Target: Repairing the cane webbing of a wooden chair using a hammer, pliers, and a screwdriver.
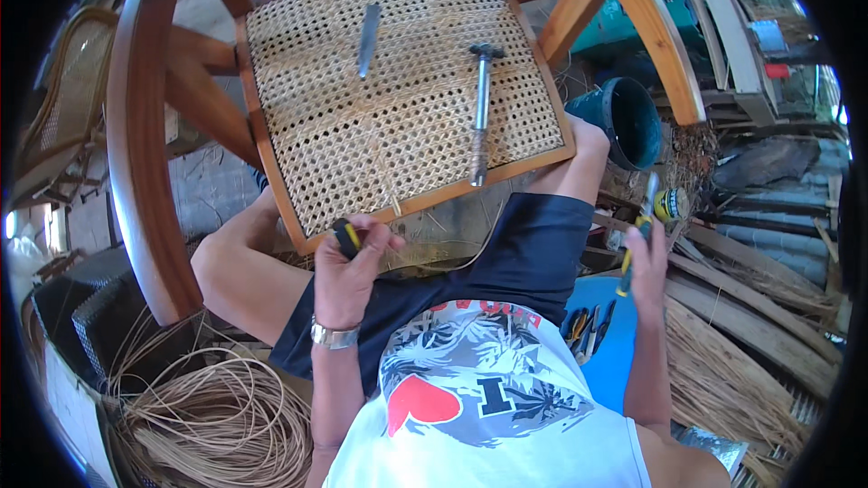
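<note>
A wooden chair's woven cane seat (407, 108) faces me, tilted, in front of my lap. A hammer (482, 108) and a flat metal blade or file (368, 41) lie on the weave. A loose cane strip (387, 172) sticks out toward the near edge. My left hand (351, 271), wearing a metal watch, is closed around a small black-and-yellow object (346, 238) just below the near rail; its kind is unclear. Off to the right, my right hand (647, 271) holds a tool with a yellow-and-black handle (626, 276), its metal end pointing up.
A yellow-and-black round container (670, 205) sits beside the right hand. Several hand tools lie on a blue surface (606, 366). A dark green bucket (624, 122) stands right of the seat. Coiled cane (217, 420) fills the lower left; wooden planks (750, 307) lie at right.
</note>
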### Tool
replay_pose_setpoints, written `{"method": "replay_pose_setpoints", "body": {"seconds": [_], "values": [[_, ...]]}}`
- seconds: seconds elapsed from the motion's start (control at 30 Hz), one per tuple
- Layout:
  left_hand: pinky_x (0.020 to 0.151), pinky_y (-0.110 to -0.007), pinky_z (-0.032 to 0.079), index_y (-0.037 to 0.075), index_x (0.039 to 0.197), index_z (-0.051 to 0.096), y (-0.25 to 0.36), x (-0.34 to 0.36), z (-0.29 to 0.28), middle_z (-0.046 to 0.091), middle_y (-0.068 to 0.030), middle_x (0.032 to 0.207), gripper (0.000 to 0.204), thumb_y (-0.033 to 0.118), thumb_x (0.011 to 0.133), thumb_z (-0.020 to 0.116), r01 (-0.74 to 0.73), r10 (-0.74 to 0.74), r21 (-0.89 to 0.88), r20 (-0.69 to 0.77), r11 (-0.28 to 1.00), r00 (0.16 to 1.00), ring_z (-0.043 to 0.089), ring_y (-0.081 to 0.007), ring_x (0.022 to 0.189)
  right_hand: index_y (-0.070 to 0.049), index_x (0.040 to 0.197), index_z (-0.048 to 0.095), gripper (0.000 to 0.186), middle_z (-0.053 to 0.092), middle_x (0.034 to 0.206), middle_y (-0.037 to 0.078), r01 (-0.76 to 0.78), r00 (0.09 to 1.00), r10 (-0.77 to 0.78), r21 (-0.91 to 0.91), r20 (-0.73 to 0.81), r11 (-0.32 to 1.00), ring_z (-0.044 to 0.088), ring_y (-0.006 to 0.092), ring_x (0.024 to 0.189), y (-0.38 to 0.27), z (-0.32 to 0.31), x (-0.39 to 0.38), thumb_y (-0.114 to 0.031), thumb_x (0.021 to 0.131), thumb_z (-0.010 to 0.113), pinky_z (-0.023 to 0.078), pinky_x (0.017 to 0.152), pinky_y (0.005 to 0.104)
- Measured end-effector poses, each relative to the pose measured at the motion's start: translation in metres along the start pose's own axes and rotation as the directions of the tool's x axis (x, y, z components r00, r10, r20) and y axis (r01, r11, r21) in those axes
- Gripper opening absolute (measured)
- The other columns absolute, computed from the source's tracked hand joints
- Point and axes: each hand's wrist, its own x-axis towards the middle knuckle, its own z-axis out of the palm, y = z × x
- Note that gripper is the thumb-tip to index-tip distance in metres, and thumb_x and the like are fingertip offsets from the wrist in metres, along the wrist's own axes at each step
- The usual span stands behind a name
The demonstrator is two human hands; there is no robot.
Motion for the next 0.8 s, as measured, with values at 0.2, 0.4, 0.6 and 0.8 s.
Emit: {"method": "replay_pose_setpoints", "body": {"seconds": [0.2,0.4,0.6,0.8], "values": [[0.061,-0.022,0.042,0.005,0.096,0.066,0.018,0.0,0.02,0.073,-0.0104,0.095,0.007,0.009,0.094,0.071,-0.406,0.441,0.339,-0.032,0.849,0.897,0.058,-0.0062,0.074,0.001,0.135,0.049,0.063,0.055,0.127,0.024,0.802,0.56,-0.803,-0.373,0.203,0.466,0.055,0.0411,0.115,-0.066,0.091,0.071,-0.03,0.085,0.071,0.045,0.099,0.0466],[0.068,-0.027,0.047,-0.002,0.092,0.062,0.02,-0.025,0.04,0.067,-0.0069,0.081,0.013,0.008,0.094,0.07,-0.235,0.437,0.719,-0.106,0.655,0.893,0.057,-0.0134,0.071,0.0,0.139,0.045,0.075,0.054,0.121,0.026,0.62,0.701,-0.704,-0.588,0.116,0.52,0.052,0.0464,0.12,-0.111,0.182,0.148,-0.056,0.09,0.058,0.042,0.094,0.0594],[0.068,-0.028,0.05,-0.001,0.095,0.057,0.022,-0.012,0.093,0.07,-0.0086,0.089,0.015,0.01,0.098,0.067,-0.462,0.601,0.631,-0.008,0.623,0.799,0.063,-0.0144,0.079,0.0,0.131,0.051,0.057,0.059,0.118,0.024,0.665,0.54,-0.837,0.563,0.091,0.49,0.057,0.0362,0.109,-0.136,0.172,0.03,-0.039,0.093,0.068,0.044,0.095,0.0469],[0.053,-0.018,0.036,0.004,0.097,0.059,0.084,-0.001,0.105,0.072,-0.013,0.093,0.019,0.02,0.097,0.07,-0.527,0.681,0.495,-0.203,0.691,0.703,0.049,-0.0037,0.06,-0.005,0.104,0.073,0.025,0.074,0.092,0.007,0.357,0.351,-0.741,0.65,0.573,0.671,0.068,0.0195,0.086,-0.086,0.054,0.055,-0.027,0.099,0.063,0.054,0.077,0.0328]]}}
